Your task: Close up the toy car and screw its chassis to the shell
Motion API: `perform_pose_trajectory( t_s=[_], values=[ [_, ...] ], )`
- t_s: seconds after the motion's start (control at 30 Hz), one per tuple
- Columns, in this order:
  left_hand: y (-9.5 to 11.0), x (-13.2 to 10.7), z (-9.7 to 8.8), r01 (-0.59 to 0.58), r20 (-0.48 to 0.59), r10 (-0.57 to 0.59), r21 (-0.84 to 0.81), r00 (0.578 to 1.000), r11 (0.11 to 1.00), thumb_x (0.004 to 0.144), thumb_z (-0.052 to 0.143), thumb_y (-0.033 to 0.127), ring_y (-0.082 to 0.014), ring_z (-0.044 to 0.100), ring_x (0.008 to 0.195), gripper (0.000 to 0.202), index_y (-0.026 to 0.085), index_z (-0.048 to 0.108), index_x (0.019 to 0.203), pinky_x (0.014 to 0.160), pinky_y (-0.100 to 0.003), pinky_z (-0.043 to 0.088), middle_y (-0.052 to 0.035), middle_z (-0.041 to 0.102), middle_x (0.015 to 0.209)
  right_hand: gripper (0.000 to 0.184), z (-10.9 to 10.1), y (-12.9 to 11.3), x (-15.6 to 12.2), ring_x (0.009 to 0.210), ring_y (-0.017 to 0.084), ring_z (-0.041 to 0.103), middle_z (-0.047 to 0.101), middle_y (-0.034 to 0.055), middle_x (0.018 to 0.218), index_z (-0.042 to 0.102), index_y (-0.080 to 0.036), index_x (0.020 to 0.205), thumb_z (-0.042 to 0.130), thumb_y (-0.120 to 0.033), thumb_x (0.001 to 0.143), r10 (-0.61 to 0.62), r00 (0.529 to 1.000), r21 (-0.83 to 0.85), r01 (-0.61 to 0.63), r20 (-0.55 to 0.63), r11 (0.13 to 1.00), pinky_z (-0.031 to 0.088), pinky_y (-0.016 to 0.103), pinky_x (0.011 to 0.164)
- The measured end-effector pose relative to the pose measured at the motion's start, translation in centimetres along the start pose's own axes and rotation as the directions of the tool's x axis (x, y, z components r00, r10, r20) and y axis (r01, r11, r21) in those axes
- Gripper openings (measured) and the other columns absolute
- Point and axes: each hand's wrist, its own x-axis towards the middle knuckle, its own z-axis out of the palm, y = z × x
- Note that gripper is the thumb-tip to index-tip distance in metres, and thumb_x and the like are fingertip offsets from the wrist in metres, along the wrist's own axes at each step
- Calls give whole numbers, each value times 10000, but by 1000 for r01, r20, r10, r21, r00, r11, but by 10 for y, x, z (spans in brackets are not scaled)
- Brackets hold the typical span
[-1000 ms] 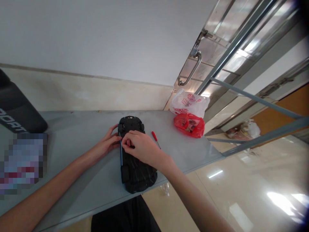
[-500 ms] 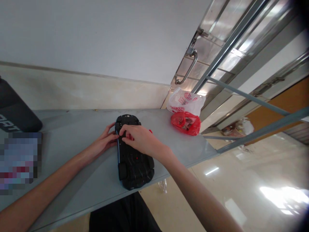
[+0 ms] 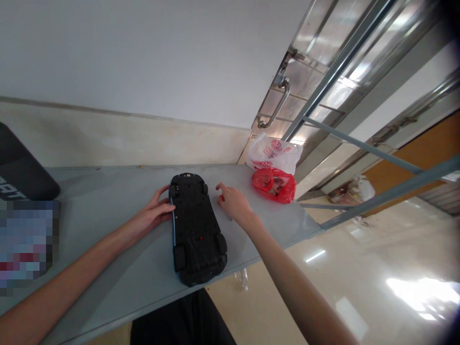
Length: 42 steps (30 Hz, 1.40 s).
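While the black toy car lies upside down on the grey table, its 4 wheels up and its near end jutting past the table's front edge, we steady it with our left hand. That hand presses against the car's left flank near the far wheel, thumb and fingers loosely spread along the side and gripping nothing else. Our right hand sits on the tabletop just right of the car and apart from it, fingers curled down over a small red-handled screwdriver. Only a sliver of red shows under the fingertips, so we cannot tell whether the hand pinches the tool or merely covers it. Farther right, near the table's corner, a red plastic bag lies touching a white printed bag behind it. A black bag rests at the table's far left end.
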Motion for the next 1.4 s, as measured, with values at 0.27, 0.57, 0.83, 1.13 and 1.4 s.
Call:
perform_pose_trajectory(
  t_s=[0.27,0.57,0.83,1.13,1.4],
  values=[
    [0,-3,-5,-23,94,16,73,995,997,770,777,281,-346,479,1422,904,337,297,1533,1181,-548,352,-120,485,1561,289,0,8,-3,962,249,695,730,147,1052,606,-150,1218,519,-188,945,45,999,-23,-44,6,999,453,307,754],
    [-4,2,-13,-48,119,32,129,992,990,744,798,284,-345,484,1420,967,353,263,1547,1192,-557,325,-123,507,1539,247,1,14,-14,852,206,680,725,106,972,605,-162,1155,518,-202,927,33,998,11,-33,-56,999,424,272,709],
    [-4,0,-12,-69,124,50,156,991,985,752,787,298,-349,461,1437,967,364,254,1557,1191,-572,315,-113,554,1501,216,-31,11,-39,705,152,628,633,-2,783,560,-200,1119,507,-250,915,-31,878,397,247,-477,884,487,253,699],
    [1,-3,-5,-69,99,54,157,994,985,741,800,315,-358,404,1475,995,326,237,1561,1202,-580,290,-140,469,1576,180,-41,-18,-60,799,157,673,690,34,905,543,-223,1106,536,-256,929,-36,801,458,379,-598,804,564,292,792],
    [-3,0,-11,-49,111,31,159,993,986,759,786,299,-347,454,1442,973,355,238,1560,1190,-568,318,-128,512,1536,174,-35,-21,-60,808,162,677,693,39,925,535,-228,1114,520,-260,944,-74,812,408,368,-579,835,551,291,797]
  ],
)
